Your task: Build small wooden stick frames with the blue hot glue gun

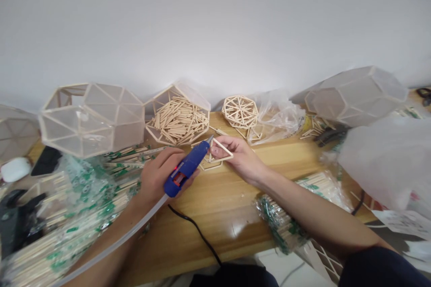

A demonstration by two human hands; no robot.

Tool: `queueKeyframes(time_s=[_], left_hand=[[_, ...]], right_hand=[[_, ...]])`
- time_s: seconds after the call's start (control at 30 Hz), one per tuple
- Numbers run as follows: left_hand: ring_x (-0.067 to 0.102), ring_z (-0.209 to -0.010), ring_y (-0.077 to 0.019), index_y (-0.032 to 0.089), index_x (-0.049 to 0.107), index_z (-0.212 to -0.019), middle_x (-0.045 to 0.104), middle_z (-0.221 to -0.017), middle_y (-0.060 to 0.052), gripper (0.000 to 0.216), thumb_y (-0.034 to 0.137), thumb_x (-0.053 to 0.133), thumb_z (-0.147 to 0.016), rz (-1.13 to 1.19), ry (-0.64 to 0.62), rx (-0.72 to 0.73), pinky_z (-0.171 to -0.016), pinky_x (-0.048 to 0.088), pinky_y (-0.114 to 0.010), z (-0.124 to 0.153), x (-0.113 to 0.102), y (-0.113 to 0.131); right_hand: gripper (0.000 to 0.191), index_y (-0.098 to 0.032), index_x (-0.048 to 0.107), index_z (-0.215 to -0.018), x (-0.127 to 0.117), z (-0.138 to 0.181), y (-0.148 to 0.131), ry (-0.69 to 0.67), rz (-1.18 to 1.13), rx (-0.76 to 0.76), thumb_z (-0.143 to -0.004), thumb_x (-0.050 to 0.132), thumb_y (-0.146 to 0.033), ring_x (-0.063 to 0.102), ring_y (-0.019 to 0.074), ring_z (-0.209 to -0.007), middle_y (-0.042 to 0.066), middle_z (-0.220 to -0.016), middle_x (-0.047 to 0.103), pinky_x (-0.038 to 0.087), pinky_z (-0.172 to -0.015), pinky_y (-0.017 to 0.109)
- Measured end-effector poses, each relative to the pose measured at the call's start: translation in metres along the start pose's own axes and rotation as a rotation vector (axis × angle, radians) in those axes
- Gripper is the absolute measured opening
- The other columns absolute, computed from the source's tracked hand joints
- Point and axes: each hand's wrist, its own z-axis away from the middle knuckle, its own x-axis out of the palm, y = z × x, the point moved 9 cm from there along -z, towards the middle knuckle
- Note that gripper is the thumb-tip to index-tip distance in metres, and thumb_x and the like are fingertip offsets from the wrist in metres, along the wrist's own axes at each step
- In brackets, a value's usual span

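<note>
Near the middle of the view, my left hand (164, 170) is wrapped round a blue hot glue gun (186, 168). A clear glue stick (134, 230) trails from the gun's back end, and a small red light shows on its side. The nozzle points up and right, beside a corner of a triangular wooden stick frame (225, 146). My right hand (237, 157) pinches that frame between thumb and fingers. Under both hands, more joined sticks (212, 167) show just above the wooden table (208, 202). The nozzle tip is too small to tell whether it touches the wood.
Along the wall stand polyhedral stick frames with translucent panels (114, 116); an open one (177, 119) holds many short sticks. A small stick frame (240, 112) sits behind my right hand. Wrapped chopsticks (81, 228) cover the left; another pack (283, 222) lies right. A black cord (198, 231) crosses the front.
</note>
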Motion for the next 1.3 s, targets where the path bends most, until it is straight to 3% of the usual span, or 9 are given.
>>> queueKeyframes(time_s=[0.17,0.3,0.63,0.9,1.13,1.3], left_hand=[[0.075,-0.084,-0.0204,0.025,0.073,-0.107,0.078,-0.1,-0.005,0.018,0.036,0.073,-0.092,-0.006,0.022,-0.029,-0.072,0.057,-0.027,0.002,0.0,-0.005],[0.075,-0.085,-0.019,0.025,0.073,-0.105,0.078,-0.1,-0.005,0.016,0.032,0.075,-0.091,-0.054,0.032,-0.015,-0.073,0.056,-0.025,0.002,-0.001,-0.003],[0.076,-0.081,-0.0196,0.025,0.074,-0.101,0.079,-0.095,-0.005,0.017,0.039,0.071,-0.094,-0.12,-0.029,0.035,-0.067,0.056,-0.026,-0.001,-0.002,0.007],[0.076,-0.092,-0.0242,0.026,0.069,-0.109,0.079,-0.102,-0.005,0.015,0.031,0.071,-0.095,0.055,0.029,-0.119,-0.084,0.059,-0.035,0.001,-0.008,-0.009],[0.068,-0.071,-0.0173,0.028,0.066,-0.101,0.072,-0.083,0.002,0.009,0.035,0.07,-0.097,0.13,0.043,-0.138,-0.066,0.05,-0.029,0.0,-0.01,-0.005],[0.065,-0.067,-0.0167,0.027,0.064,-0.098,0.068,-0.079,0.002,0.008,0.032,0.07,-0.097,0.13,0.028,-0.144,-0.063,0.047,-0.029,0.0,-0.008,-0.005]], right_hand=[[0.036,-0.021,0.081,-0.089,-0.002,0.0,-0.001,0.008,0.015,-0.015,-0.074,0.096,-0.051,0.063,0.0132,-0.076,0.0,-0.082,0.074,0.051,-0.078,0.028],[0.035,-0.021,0.081,-0.089,-0.001,0.0,-0.002,0.004,0.006,-0.023,-0.076,0.096,-0.05,0.063,0.0124,-0.076,-0.001,-0.082,0.074,0.05,-0.079,0.027],[0.034,-0.02,0.079,-0.088,-0.008,-0.002,-0.003,0.039,-0.037,-0.026,-0.077,0.096,-0.047,0.06,0.0121,-0.075,-0.001,-0.081,0.072,0.048,-0.078,0.027],[0.034,-0.018,0.078,-0.083,-0.002,-0.002,0.002,0.016,-0.12,0.052,-0.074,0.099,-0.043,0.06,0.012,-0.074,-0.001,-0.08,0.07,0.048,-0.075,0.027],[0.032,-0.017,0.077,-0.085,-0.003,-0.002,0.003,0.016,-0.146,0.062,-0.075,0.098,-0.04,0.059,0.0117,-0.072,-0.001,-0.079,0.069,0.048,-0.075,0.028],[0.037,-0.018,0.077,-0.084,-0.004,-0.001,0.001,0.027,-0.095,0.054,-0.073,0.099,-0.045,0.059,0.0123,-0.073,-0.002,-0.078,0.069,0.045,-0.075,0.028]])
